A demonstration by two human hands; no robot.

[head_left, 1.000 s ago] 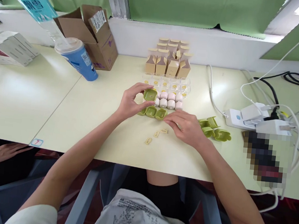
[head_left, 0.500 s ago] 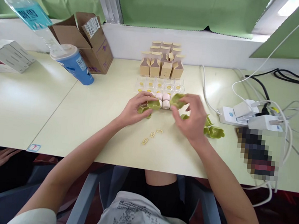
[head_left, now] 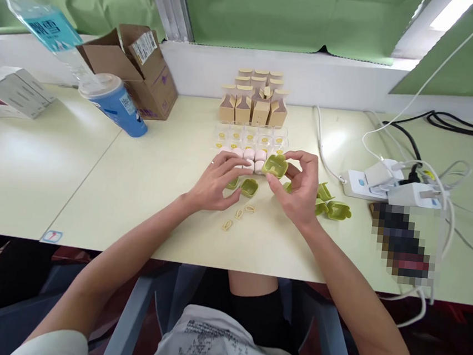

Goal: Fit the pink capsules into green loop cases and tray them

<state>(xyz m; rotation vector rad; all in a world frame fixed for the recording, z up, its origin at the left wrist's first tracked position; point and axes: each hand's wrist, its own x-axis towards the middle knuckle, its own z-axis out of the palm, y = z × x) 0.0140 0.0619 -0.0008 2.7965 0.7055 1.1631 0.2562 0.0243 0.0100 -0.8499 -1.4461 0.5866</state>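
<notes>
Between the thumb and fingers of my right hand [head_left: 300, 189] is a small green plastic cup [head_left: 275, 165], raised above the table with its hollow side showing. My left hand [head_left: 217, 181] is open, fingers spread, over another green cup [head_left: 249, 187] that rests on the table. Part of a further green cup [head_left: 231, 182] shows beneath its fingers. Pale pink rounded pieces [head_left: 260, 156] stand in rows just beyond my hands, partly covered by my left fingers. Several small yellowish loop-shaped pieces [head_left: 238, 214] lie in front. More green cups [head_left: 339, 210] sit to the right of my right hand.
Clear cups with yellow marks [head_left: 250, 137] and small open cardboard boxes [head_left: 260, 112] stand behind. To the right are a power strip [head_left: 365, 184], cables and a blurred-out dark object [head_left: 403, 244]. A blue drink cup [head_left: 120, 105], a bottle and a brown carton [head_left: 156, 91] stand left.
My left hand has let go of a green cup, which now rests on the table. My right hand still has its green cup, now turned to show more of the inside.
</notes>
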